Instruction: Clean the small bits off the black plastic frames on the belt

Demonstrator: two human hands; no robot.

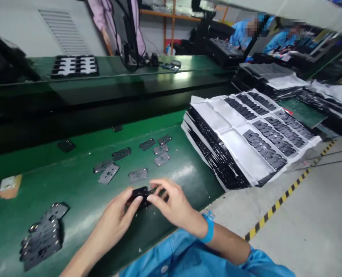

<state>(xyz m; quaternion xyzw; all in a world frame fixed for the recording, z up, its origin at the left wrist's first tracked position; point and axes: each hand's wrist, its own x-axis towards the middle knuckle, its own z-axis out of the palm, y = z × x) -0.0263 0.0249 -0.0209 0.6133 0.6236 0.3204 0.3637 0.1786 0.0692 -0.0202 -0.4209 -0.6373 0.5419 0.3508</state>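
A small black plastic part [140,192] is held between both hands just above the green bench [81,184]. My left hand [120,209] grips its left side, thumb on the near face. At its right end, the thumb and fingers of my right hand [171,200] close on the same part; what the right fingertips pinch is partly hidden. A flat dark grey plate [138,175] with cutouts lies just beyond the hands. Several similar plates [121,154] are scattered farther back, and an overlapping pile of plates [44,236] lies to the left.
At right stands a tall stack of trays [231,161], its top white tray [240,154] partly filled with rows of dark plates. A raised shelf behind carries a black tray [74,66] and a monitor [127,34]. Co-workers in blue sit at the far right; a person in pink stands behind.
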